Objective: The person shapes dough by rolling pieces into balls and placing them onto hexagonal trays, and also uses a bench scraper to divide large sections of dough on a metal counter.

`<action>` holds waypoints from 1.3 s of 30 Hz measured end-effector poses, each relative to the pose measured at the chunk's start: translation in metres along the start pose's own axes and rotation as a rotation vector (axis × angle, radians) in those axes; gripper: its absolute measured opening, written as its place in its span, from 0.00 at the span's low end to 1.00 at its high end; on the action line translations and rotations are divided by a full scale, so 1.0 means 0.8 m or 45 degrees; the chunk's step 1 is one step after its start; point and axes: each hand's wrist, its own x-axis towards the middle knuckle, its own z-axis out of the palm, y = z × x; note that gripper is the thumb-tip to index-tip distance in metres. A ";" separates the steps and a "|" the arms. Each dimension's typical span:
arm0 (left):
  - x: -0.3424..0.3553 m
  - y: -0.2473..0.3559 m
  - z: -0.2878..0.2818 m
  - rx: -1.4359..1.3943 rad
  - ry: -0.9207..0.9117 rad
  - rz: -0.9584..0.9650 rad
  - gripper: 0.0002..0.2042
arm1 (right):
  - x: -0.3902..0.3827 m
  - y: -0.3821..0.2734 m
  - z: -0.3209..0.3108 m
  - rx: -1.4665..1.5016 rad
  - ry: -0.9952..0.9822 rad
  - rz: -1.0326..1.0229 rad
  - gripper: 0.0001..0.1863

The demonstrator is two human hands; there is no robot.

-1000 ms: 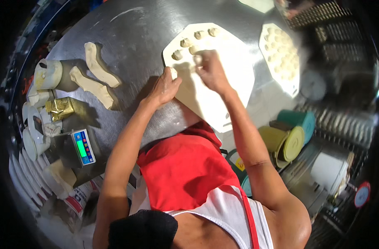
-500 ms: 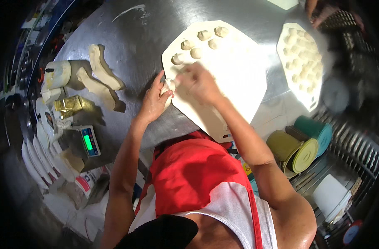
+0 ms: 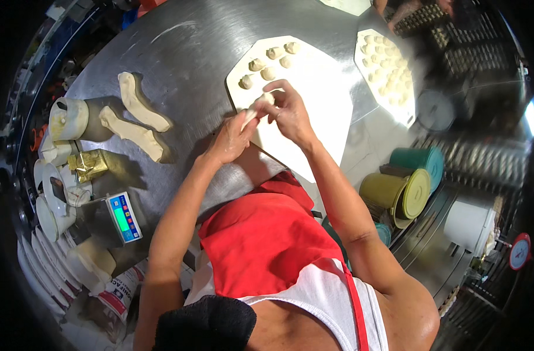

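Observation:
My left hand [image 3: 233, 140] is closed around a small piece of pale dough [image 3: 249, 119] at the near left edge of a cream-coloured board [image 3: 314, 99]. My right hand [image 3: 290, 117] meets it over the board, thumb and fingers pinching the dough's upper end; the fingers partly hide it. Several rounded dough pieces [image 3: 268, 74] sit in two slanting rows on the far left of the board. To the left, two long dough strips, a farther one [image 3: 139, 108] and a nearer one [image 3: 129, 133], lie on the steel table [image 3: 185, 76].
Along the left stand a digital scale [image 3: 124, 217], a gold foil-wrapped block [image 3: 89, 165] and a white tub [image 3: 68, 119]. A second board [image 3: 390, 76] full of dough pieces is at the far right. Below it are yellow [image 3: 390, 190] and green [image 3: 419, 161] buckets. Another person's hand [image 3: 406, 13] shows at top right.
My right hand's fingers, blurred before, now meet the dough in my left hand. The left hand has turned inward over it. The whole view has shifted somewhat.

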 end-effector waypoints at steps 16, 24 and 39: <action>0.098 -0.006 0.049 0.226 0.332 0.892 0.11 | -0.006 -0.011 -0.008 -0.406 -0.199 -0.618 0.14; 0.143 0.018 0.074 0.370 0.010 -0.157 0.27 | 0.164 0.060 -0.210 -0.862 0.313 -0.265 0.21; 0.121 -0.031 0.081 -0.070 0.036 0.029 0.24 | 0.054 0.066 -0.105 -0.257 -0.192 0.009 0.21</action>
